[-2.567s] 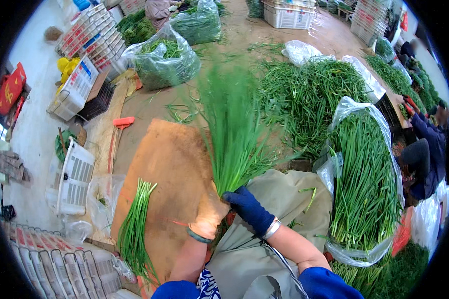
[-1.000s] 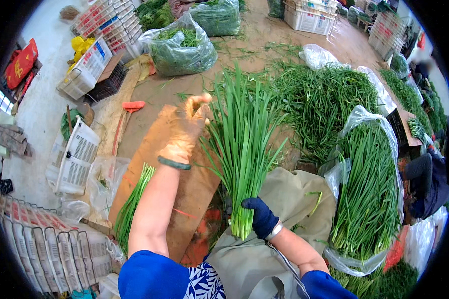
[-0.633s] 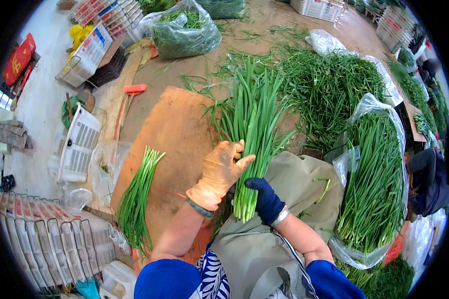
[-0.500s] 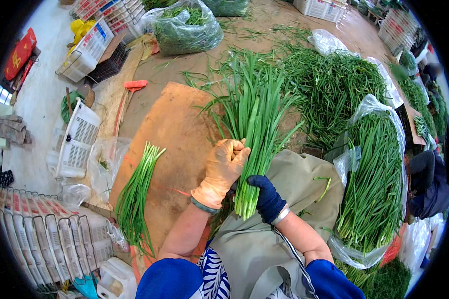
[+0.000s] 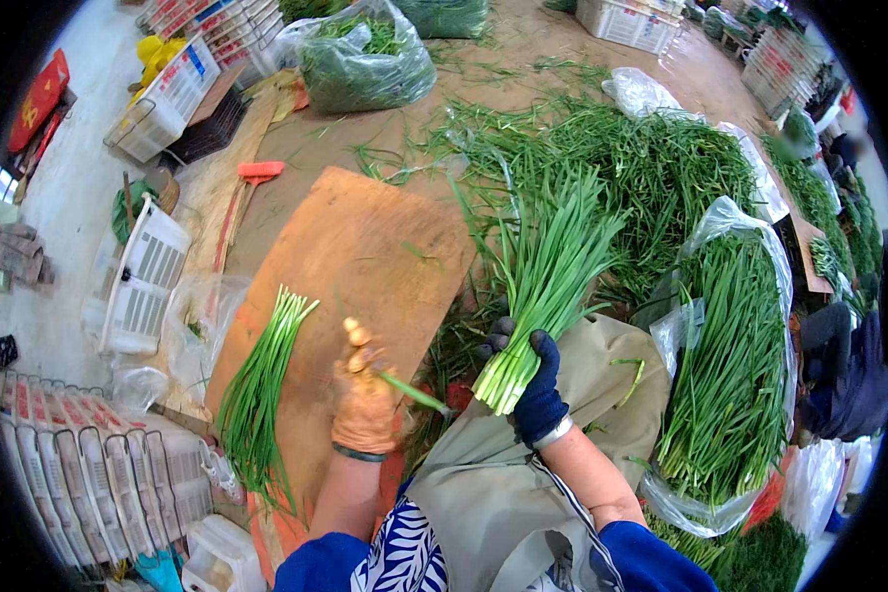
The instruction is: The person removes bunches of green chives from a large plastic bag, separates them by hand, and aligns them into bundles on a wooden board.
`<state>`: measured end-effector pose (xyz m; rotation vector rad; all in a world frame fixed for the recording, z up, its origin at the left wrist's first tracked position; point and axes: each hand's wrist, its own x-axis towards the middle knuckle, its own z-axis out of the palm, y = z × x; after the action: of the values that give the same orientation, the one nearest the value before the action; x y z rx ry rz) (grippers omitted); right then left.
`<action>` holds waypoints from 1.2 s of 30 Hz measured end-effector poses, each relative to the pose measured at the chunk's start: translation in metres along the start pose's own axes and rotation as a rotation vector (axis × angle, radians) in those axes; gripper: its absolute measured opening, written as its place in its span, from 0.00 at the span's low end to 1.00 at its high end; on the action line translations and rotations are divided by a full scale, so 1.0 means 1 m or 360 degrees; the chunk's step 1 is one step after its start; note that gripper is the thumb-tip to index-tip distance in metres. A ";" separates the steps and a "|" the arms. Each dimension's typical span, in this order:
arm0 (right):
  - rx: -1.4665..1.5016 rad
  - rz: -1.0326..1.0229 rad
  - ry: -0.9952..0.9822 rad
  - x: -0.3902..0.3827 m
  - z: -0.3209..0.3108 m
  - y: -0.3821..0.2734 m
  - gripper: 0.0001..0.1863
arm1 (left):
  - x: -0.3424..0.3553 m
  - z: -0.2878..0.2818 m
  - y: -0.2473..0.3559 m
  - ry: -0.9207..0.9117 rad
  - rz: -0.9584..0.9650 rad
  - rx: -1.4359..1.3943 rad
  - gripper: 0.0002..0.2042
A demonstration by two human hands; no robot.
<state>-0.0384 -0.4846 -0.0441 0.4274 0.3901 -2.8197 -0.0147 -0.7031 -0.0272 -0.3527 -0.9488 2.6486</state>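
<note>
My right hand (image 5: pixel 535 387), in a dark blue knit glove, is closed around a bunch of garlic chives (image 5: pixel 557 266). Its pale cut ends point toward me and the leaves fan away to the upper right. My left hand (image 5: pixel 363 395), in an orange rubber glove, is over the lower part of the brown board (image 5: pixel 365 237) and smeared by motion. From it a single chive stalk (image 5: pixel 414 393) sticks out to the right, seemingly gripped in the fingers. Left of that hand, a smaller chive bundle (image 5: pixel 266 385) lies on the board, pale ends away from me.
A large loose heap of chives (image 5: pixel 651 178) spreads beyond my right hand. An open plastic bag of chives (image 5: pixel 725 365) stands at my right. White crates (image 5: pixel 118 483) are stacked at the lower left. A red-headed scraper (image 5: pixel 261 170) lies past the board. Someone in dark clothes (image 5: pixel 844 375) sits far right.
My left hand has let go of the bunch and moved left and nearer, a stalk now showing from it. The bunch, in my right hand alone, has shifted right and tilted.
</note>
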 end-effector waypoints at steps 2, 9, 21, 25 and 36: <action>0.0102 0.0086 -0.0051 0.002 -0.011 -0.002 0.32 | 0.005 0.001 -0.004 0.0011 -0.0728 -0.2196 0.10; -0.0321 0.0264 0.0019 0.006 0.020 -0.031 0.26 | 0.046 0.043 -0.048 0.0243 -0.0526 -0.4301 0.37; -0.2070 0.0957 -0.0873 -0.019 0.080 -0.082 0.21 | 0.078 0.088 -0.139 0.1731 -0.0014 -0.3005 0.41; -0.2002 0.1016 -0.1072 -0.029 0.088 -0.056 0.24 | 0.040 0.110 -0.144 0.1426 0.0564 -0.3244 0.49; -0.1884 0.0999 -0.1665 -0.002 0.132 0.067 0.27 | -0.098 0.157 -0.075 0.0350 0.0048 -0.3832 0.29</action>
<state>-0.0500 -0.5859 0.0637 -0.9287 1.2002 -1.4600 0.0392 -0.7731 0.1515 -0.8653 -3.1095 0.0330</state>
